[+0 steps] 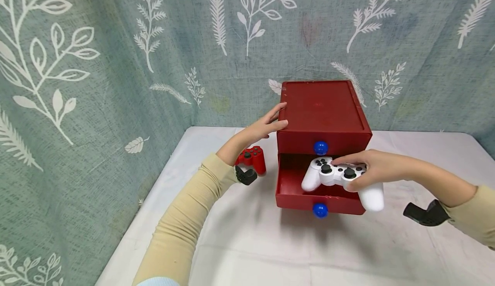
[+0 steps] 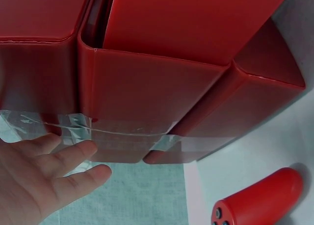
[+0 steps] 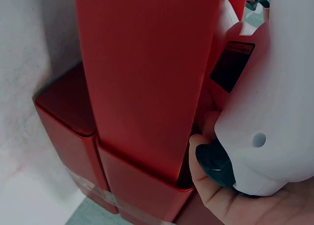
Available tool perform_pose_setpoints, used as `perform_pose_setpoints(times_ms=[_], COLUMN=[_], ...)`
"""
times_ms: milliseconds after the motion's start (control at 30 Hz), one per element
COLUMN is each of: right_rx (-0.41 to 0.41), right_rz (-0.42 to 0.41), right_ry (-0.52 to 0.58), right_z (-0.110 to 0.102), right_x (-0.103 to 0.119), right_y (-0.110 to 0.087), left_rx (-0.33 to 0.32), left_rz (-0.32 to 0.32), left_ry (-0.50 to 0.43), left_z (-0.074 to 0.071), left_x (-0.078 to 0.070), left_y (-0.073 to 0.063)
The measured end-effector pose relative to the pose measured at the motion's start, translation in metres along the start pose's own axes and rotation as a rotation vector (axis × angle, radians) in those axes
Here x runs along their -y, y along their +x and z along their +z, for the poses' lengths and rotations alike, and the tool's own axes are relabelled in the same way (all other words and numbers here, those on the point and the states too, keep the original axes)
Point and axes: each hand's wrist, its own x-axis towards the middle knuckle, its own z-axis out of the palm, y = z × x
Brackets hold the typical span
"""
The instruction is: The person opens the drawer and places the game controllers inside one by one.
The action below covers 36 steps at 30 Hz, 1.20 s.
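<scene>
A red drawer unit (image 1: 317, 105) stands on the table, its top drawer closed behind a blue knob (image 1: 320, 148). Below that, a red drawer (image 1: 321, 203) is pulled out. My right hand (image 1: 380, 167) grips a white game controller (image 1: 332, 174) by its right side, tilted over the open drawer, with one handle beyond the drawer's side. In the right wrist view its underside (image 3: 274, 112) shows beside the drawer wall. Fingers spread, my left hand (image 1: 261, 127) is at the unit's upper left side; the left wrist view shows its fingertips near clear tape (image 2: 78, 124).
A red game controller (image 1: 255, 159) lies on the white-covered table (image 1: 247, 243), left of the unit and partly behind my left wrist. A green leaf-patterned curtain (image 1: 174, 41) hangs behind and on the left. The pulled-out drawer juts forward with its own blue knob (image 1: 320, 210).
</scene>
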Motion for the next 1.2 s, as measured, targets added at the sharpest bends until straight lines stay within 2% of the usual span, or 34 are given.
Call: perform_pose_setpoints(times_ms=[200,400,733,1200], right_rx=[0.01,0.024,0.037,0.085], right_rz=[-0.026,-0.017,-0.037,0.016], right_ry=[-0.041,-0.076,-0.076,-0.02], right_z=[0.001,0.003,0.004,0.004], right_x=[0.006,0.011,0.016,0.017], right_y=[0.007,0.013,0.022,0.032], left_rx=[0.01,-0.005,-0.007,-0.006], left_rz=[-0.004,-0.003,-0.003,0.001], left_ry=[-0.011,-0.005,0.0,-0.002], left_z=[0.0,0.001,0.002,0.002], left_x=[0.0,-0.001,-0.002,-0.002], left_y=[0.0,0.0,-0.002,-0.003])
